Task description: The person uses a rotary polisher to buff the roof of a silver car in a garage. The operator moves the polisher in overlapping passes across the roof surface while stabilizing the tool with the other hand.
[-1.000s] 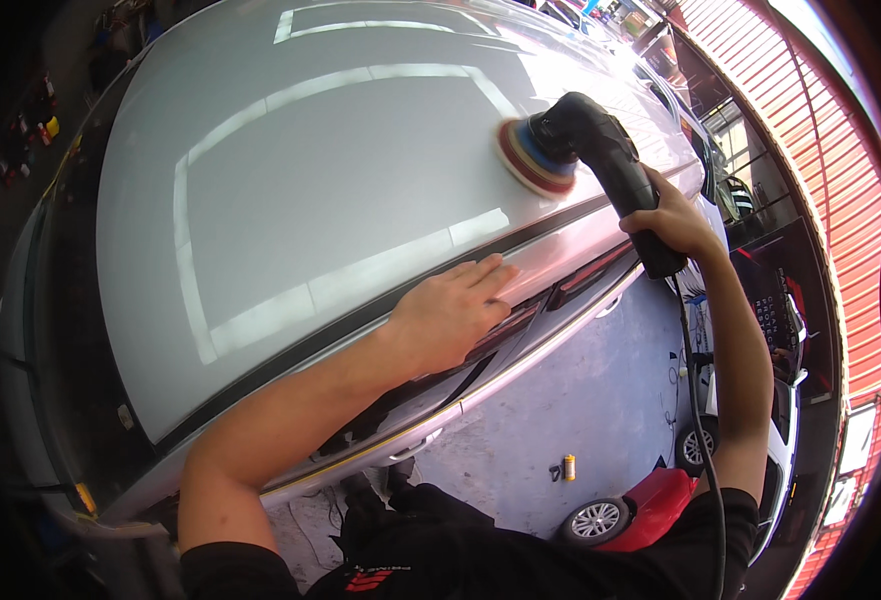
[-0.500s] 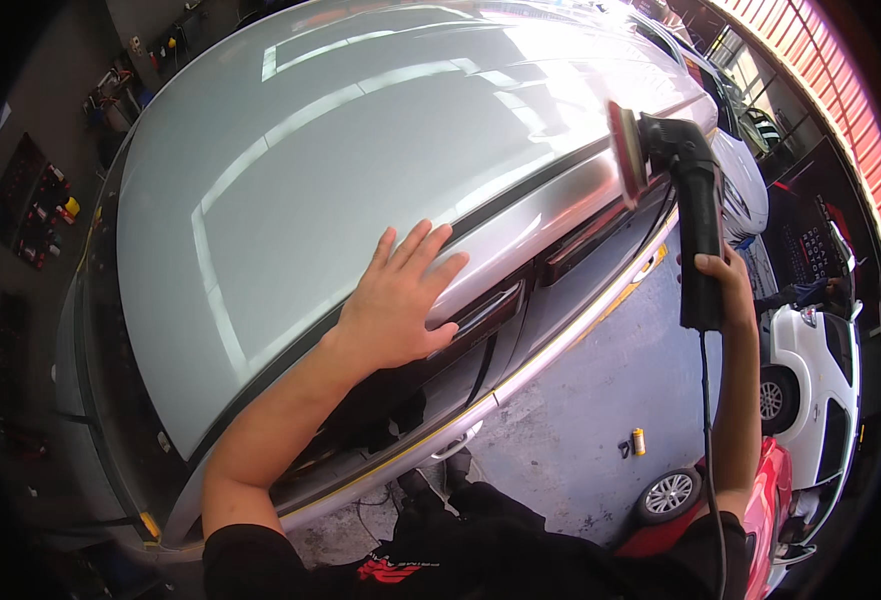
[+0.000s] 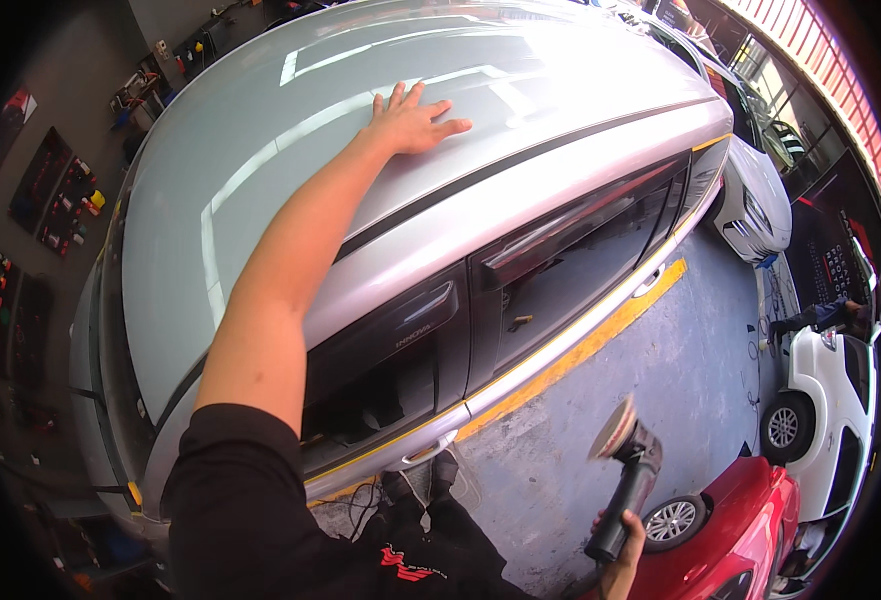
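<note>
My left hand (image 3: 410, 122) lies on the silver car roof (image 3: 290, 210), palm down with its fingers spread. The arm reaches across the roof's near edge. Low on the right, my right hand (image 3: 624, 550) is wrapped round the black body of a power polisher (image 3: 632, 482). The polisher's round pad (image 3: 614, 428) faces up and to the left, apart from the car. Dark window visors (image 3: 560, 230) run along the car's side below the roof rail, and yellow tape (image 3: 380, 460) lines the edge under the windows.
A red car (image 3: 730, 510) stands behind the polisher, and a white car (image 3: 820, 375) is beyond it. Another silver car (image 3: 755, 205) is at the far right. Cables (image 3: 360, 505) lie on the floor by my feet. Bottles hang on the dark left wall (image 3: 60, 215).
My right hand has lowered the polisher from beside the roof rail down to the lower right, away from the car. My left hand has slid farther over the roof, up and away from the edge.
</note>
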